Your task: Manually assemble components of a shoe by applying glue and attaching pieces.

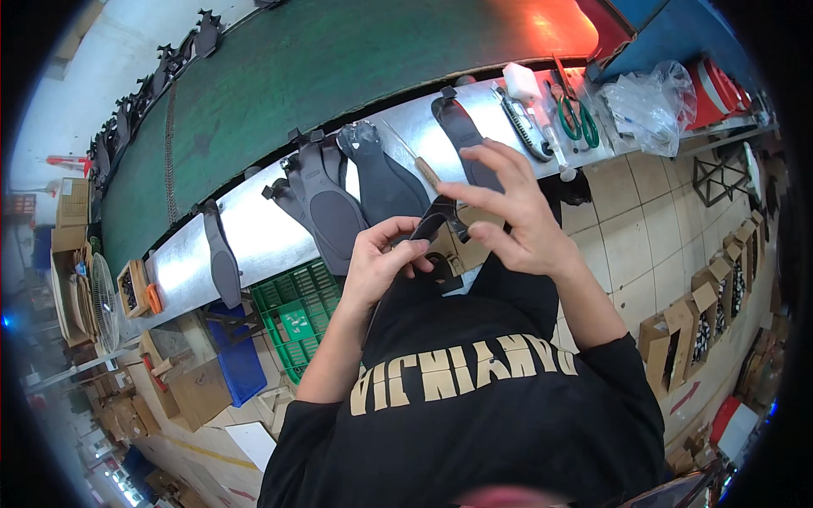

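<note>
My left hand [383, 254] grips a dark grey shoe sole piece [434, 222] near its lower end, held up in front of my chest. My right hand [508, 216] is at the same piece from the right, thumb and fingertips pinching its upper edge, other fingers spread. Just beyond the hands, several similar dark sole pieces [385, 178] lie on the shiny metal bench [254, 229]. A thin wooden-handled tool [415, 161] lies among them.
A green conveyor belt [322, 76] runs behind the bench. Green-handled scissors [578, 114], a cutter [525, 127] and a plastic bag [648, 102] sit at the bench's right end. A green crate [296, 317] and a blue bin [237, 360] stand below; cardboard boxes [703, 322] line the tiled floor at right.
</note>
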The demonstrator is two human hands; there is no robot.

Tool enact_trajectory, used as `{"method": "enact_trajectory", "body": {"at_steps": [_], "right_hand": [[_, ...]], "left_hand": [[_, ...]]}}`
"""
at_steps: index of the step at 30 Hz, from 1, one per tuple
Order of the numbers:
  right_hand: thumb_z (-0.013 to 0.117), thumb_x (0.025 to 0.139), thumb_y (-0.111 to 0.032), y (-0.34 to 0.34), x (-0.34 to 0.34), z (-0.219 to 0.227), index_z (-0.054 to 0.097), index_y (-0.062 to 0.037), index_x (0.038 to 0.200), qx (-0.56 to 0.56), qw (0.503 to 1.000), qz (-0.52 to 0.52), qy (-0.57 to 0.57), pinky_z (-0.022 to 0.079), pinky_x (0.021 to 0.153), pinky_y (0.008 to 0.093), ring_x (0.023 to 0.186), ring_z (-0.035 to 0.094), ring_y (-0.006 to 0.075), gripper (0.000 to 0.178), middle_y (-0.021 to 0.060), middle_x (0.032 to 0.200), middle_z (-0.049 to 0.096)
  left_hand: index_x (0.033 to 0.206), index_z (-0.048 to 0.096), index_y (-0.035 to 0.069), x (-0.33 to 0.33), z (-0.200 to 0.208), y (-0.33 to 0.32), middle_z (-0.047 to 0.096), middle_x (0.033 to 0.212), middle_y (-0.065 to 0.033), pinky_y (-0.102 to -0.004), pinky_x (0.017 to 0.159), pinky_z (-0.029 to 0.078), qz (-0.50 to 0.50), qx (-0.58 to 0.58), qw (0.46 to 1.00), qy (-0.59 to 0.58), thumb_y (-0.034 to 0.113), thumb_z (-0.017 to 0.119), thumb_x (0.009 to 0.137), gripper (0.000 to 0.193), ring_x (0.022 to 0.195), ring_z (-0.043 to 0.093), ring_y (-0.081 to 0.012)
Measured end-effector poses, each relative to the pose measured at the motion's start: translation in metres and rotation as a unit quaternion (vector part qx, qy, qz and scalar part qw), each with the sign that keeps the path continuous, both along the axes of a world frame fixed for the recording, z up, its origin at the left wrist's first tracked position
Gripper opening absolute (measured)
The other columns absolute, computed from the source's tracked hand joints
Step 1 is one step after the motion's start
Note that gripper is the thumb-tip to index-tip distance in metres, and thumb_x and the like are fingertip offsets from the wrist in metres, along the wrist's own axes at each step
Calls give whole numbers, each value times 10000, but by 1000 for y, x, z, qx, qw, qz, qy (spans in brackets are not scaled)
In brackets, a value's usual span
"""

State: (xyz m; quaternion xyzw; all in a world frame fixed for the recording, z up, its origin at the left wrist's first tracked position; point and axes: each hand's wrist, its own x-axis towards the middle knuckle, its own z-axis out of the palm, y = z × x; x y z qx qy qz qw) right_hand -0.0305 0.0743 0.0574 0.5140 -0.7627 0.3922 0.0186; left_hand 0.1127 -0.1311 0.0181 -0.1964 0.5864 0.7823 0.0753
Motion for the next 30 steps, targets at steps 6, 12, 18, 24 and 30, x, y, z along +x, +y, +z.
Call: {"method": "enact_trajectory", "body": {"at_steps": [6,12,18,24,30], "right_hand": [[600,896,-432,-2,13,1,668,-227,1291,83,996,23,36,261,1141,530,1391,317,434,450,184,1446,448],[587,909,-485,-7,25,-3,653,-243,1305,89,993,55,44,227,1146,569,1418,285,446,468,184,1495,409],[642,860,-165,-4,22,-12,576,-54,1347,-126,980,-41,-148,392,1044,412,1202,514,330,504,174,1326,548],[721,774,-79,-11,41,-40,574,-19,1274,-104,959,-97,-244,469,916,349,1020,572,263,525,128,1103,610],[726,799,-73,-27,49,-56,614,-9,1148,-157,951,-155,-217,503,789,327,883,618,233,371,113,1006,626]], "left_hand": [[1185,643,-23,1,3,5,715,941,-67,-205,571,491,-14,0,1000,-6,108,663,880,333,727,711,-132],[1212,620,-11,2,-11,7,711,977,-66,-207,587,497,-1,6,1000,11,84,653,875,351,743,708,-126],[1210,598,-7,-2,-4,10,680,1084,-75,-206,578,491,30,0,1000,9,54,648,876,343,741,701,-126],[1279,549,-8,-4,-4,19,640,1146,-90,-197,575,488,67,-15,997,25,39,629,890,399,722,690,-121],[1338,498,-22,-5,4,35,612,1178,-108,-209,593,512,90,-51,992,72,7,610,895,458,749,680,-122]]}}
